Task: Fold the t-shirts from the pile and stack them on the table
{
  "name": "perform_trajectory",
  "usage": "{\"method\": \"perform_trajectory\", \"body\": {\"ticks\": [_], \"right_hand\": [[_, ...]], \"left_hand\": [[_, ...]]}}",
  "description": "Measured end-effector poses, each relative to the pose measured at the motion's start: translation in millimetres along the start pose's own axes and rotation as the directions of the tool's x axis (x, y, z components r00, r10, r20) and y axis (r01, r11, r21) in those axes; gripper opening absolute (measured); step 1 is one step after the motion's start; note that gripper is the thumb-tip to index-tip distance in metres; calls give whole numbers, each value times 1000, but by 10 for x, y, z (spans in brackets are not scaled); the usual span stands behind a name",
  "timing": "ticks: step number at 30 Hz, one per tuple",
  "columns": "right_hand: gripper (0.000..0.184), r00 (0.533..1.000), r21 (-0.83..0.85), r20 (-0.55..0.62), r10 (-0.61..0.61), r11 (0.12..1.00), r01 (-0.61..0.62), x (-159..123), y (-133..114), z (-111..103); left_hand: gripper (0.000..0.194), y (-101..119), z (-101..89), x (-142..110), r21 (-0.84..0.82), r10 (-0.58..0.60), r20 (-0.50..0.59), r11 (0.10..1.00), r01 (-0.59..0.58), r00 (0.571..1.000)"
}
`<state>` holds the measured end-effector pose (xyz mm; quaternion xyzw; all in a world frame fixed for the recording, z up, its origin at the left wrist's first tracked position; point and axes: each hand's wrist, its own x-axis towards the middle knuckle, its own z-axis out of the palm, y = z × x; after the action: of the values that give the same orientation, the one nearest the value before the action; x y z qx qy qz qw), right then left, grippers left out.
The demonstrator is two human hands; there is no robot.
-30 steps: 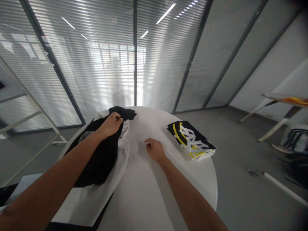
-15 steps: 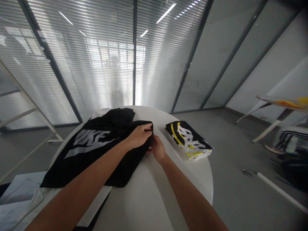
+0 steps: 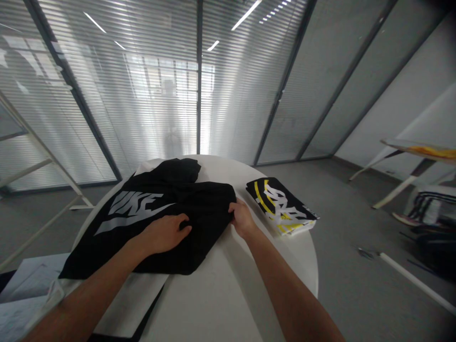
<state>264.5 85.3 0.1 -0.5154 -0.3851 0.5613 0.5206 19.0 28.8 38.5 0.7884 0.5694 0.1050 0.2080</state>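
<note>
Left hand [image 3: 164,233] slid back; right hand [image 3: 242,218] pinches hem [image 3: 232,209].

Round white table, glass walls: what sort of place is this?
Probably an office or meeting room: glass partition walls with built-in blinds, a round white table, and a plain grey floor.

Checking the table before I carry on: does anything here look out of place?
The white sheet under the black Nike T-shirt hangs over the edge of the round white table, so it looks askew. The shirt's far end is also bunched up instead of lying flat.
</note>
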Motion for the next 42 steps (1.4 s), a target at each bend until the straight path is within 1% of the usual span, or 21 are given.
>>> {"method": "perform_trajectory", "body": {"ticks": [2, 3, 4, 6, 7, 9, 13, 17, 20, 23, 27, 30, 33, 35, 36, 37, 38, 39, 40, 41, 42], "right_hand": [[29, 997, -194, -56, -51, 980, 39, 42, -12, -84], [31, 992, -321, -82, -100, 945, 69, 57, -21, -121], [36, 981, -455, -102, -163, 885, 100, 67, -31, -153], [47, 953, -683, -112, -283, 718, 133, 68, -54, -193], [52, 943, -761, -105, -317, 636, 130, 61, -66, -202], [59, 943, -853, -87, -322, 513, 97, 41, -92, -207], [56, 949, -923, -86, -302, 384, 39, 24, -141, -236], [41, 949, -962, -55, -310, 272, 33, 26, -152, -312], [35, 972, -988, -37, -231, 152, -1, -15, -139, -339], [33, 991, -1000, -2, -132, 27, 1, -92, -154, -332], [31, 998, -995, 13, -59, -98, 7, -193, -234, -335], [30, 999, -989, 11, -42, -148, 5, -240, -289, -365], [26, 999, -984, 5, -36, -178, -2, -259, -307, -378], [25, 996, -982, -1, -90, -188, -18, -262, -303, -351], [26, 989, -982, 1, -147, -189, -27, -261, -298, -324], [28, 976, -981, 11, -216, -190, -31, -259, -292, -290], [28, 959, -981, 34, -281, -191, -21, -256, -283, -251], [27, 942, -981, 69, -329, -196, 4, -252, -271, -210], [25, 927, -978, 117, -356, -203, 46, -246, -252, -167], [23, 916, -972, 173, -362, -214, 99, -240, -227, -126], [22, 906, -961, 233, -354, -227, 158, -234, -193, -87]], "left_hand": [[39, -102, -3, 51, 96, -41, -36, 994, 45, 998], [37, -152, -1, 79, 138, -63, -51, 988, 69, 997], [36, -197, 6, 102, 168, -81, -63, 982, 91, 995], [35, -248, 35, 121, 197, -106, -84, 973, 120, 991], [35, -249, 58, 114, 204, -110, -97, 971, 128, 989], [39, -207, 111, 71, 222, -93, -115, 968, 117, 989], [43, -43, 175, -61, 203, -11, -75, 979, 26, 997], [37, 76, 138, -137, 148, 101, 41, 983, -106, 994], [28, 117, 116, -138, 152, 162, 133, 971, -182, 978], [18, 124, 145, -111, 139, 220, 183, 959, -247, 958], [17, 142, 210, -92, 78, 310, 236, 939, -336, 921], [16, 219, 202, -116, 50, 325, 290, 934, -353, 900], [18, 321, 103, -102, 37, 278, 395, 947, -318, 876], [18, 349, -10, -11, 11, 249, 499, 956, -293, 830], [19, 337, -75, 70, -16, 245, 548, 959, -283, 800], [21, 304, -141, 176, -46, 249, 570, 961, -273, 783], [25, 249, -204, 303, -74, 252, 563, 964, -257, 787], [29, 171, -258, 447, -70, 222, 524, 973, -218, 822], [30, 75, -300, 600, -44, 194, 446, 980, -196, 874], [30, -37, -325, 753, -3, 156, 327, 986, -164, 932], [31, -157, -331, 897, 50, 90, 187, 994, -101, 978]]}}
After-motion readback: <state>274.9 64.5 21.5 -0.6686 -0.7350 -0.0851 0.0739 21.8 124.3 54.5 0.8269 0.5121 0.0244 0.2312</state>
